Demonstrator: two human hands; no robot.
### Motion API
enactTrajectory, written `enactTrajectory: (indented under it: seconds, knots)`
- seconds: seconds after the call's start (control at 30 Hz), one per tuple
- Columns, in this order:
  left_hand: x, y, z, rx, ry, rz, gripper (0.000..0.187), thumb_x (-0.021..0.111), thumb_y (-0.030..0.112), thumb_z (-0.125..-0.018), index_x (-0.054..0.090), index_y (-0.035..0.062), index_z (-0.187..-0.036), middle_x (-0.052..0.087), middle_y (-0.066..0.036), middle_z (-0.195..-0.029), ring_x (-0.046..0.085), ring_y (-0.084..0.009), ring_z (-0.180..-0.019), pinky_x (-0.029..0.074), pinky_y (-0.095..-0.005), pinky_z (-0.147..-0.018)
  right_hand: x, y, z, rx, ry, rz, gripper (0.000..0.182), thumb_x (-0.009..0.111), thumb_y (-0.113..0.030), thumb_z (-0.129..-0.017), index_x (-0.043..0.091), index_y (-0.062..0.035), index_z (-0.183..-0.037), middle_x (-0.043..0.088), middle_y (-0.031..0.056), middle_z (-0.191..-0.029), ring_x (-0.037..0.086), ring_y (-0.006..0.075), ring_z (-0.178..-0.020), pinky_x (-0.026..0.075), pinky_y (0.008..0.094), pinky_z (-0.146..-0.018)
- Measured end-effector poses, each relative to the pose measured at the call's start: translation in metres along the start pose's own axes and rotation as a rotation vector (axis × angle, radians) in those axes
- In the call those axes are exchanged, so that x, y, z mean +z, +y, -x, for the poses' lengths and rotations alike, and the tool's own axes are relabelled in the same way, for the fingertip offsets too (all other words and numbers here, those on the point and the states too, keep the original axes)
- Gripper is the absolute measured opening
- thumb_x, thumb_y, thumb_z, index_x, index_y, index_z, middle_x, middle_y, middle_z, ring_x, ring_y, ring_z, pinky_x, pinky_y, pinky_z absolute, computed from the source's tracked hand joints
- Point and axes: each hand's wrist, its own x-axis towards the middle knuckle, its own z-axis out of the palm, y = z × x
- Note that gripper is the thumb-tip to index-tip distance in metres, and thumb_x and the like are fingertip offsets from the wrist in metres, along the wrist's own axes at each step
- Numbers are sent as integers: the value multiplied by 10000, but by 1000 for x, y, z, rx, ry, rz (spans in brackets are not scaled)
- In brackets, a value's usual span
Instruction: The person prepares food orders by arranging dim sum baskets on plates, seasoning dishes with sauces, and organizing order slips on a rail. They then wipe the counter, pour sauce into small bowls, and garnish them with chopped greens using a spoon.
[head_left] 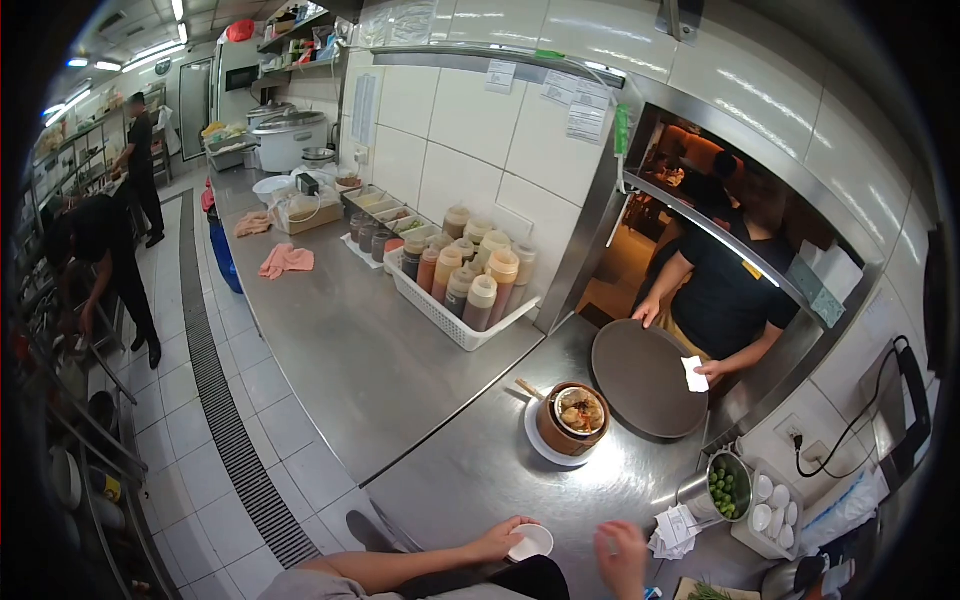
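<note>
My left hand (497,543) grips a small white bowl (533,542) by its rim, low over the steel counter near my body. My right hand (622,556) is raised over the counter to the right of the bowl, slightly blurred, with its fingers loosely apart and nothing visible in them. Farther forward, a bamboo steamer (574,446) with food in a round inner dish (581,411) stands on a white plate (538,440). Beyond it, a person at the pass window holds a round brown tray (650,378) and a white paper slip (694,374).
A white basket (466,333) of sauce bottles stands along the wall. On the right are a metal pot of green limes (722,487), a container of small white cups (768,512) and paper slips (676,530). Pink cloths (286,261) lie at the left. Two people work in the aisle.
</note>
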Motion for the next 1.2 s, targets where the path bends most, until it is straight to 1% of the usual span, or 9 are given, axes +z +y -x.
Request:
enactTrajectory:
  seconds: [0.1,0.23,0.43,0.6,0.73,0.87,1.1,1.17,1.2]
  knots:
    - [-6,-1,15,36,-11,27,325,344,55,-868,393,57,-1189,528,-69,-1023,526,-100,-882,435,-222,-747,38,-49,6,406,-409,-275,181,543,-122,-791,565,0,-924,589,221,-797,559,365,-703,443,402,-639]
    - [-16,8,35,52,20,-20,316,338,55,-871,393,48,-1183,517,-79,-1025,517,-120,-901,425,-239,-781,60,-72,4,516,-553,-162,295,581,-261,-780,571,-1,-920,595,246,-802,616,308,-772,457,405,-659]
    - [-48,23,50,143,20,-160,319,333,36,-869,385,40,-1184,498,-91,-1058,496,-135,-963,398,-253,-835,106,-67,7,235,-360,-135,221,568,-214,-758,616,-66,-914,570,132,-563,588,289,-530,461,364,-518]
    - [-92,28,58,122,44,-326,307,341,30,-871,388,28,-1174,485,-87,-1081,472,-134,-1008,374,-254,-868,140,-78,-6,314,-473,-181,227,572,-227,-759,624,-73,-917,583,137,-599,588,300,-561,461,365,-535]
    - [-109,49,70,89,119,-583,302,415,192,-855,461,76,-1130,581,-149,-975,561,-247,-911,422,-329,-796,147,-96,-16,347,-534,-205,233,560,-235,-772,621,-64,-918,599,153,-652,593,318,-617,464,374,-571]
    - [-116,60,71,20,148,-787,336,462,309,-836,530,53,-1042,597,-199,-908,572,-343,-873,441,-378,-751,152,-96,-22,351,-541,-215,236,554,-234,-779,617,-55,-919,605,164,-684,594,326,-650,463,384,-595]
    - [-127,66,56,38,212,-824,336,464,327,-832,548,52,-1007,595,-191,-888,568,-359,-825,443,-406,-721,167,-58,-14,371,-413,-137,240,571,-219,-762,616,-42,-918,602,169,-653,599,322,-605,471,383,-571]
    - [-146,65,55,301,349,-1042,290,435,279,-845,550,61,-997,573,-180,-924,554,-356,-831,437,-419,-726,179,-52,-22,401,-396,-156,239,576,-210,-759,617,-40,-923,600,168,-637,599,318,-587,473,376,-555]
    - [-157,74,57,298,340,-1045,290,435,279,-845,550,61,-997,573,-180,-924,554,-356,-831,437,-419,-726,187,-51,-31,382,-401,-183,245,575,-190,-768,610,-12,-933,596,143,-597,589,243,-521,462,332,-498]
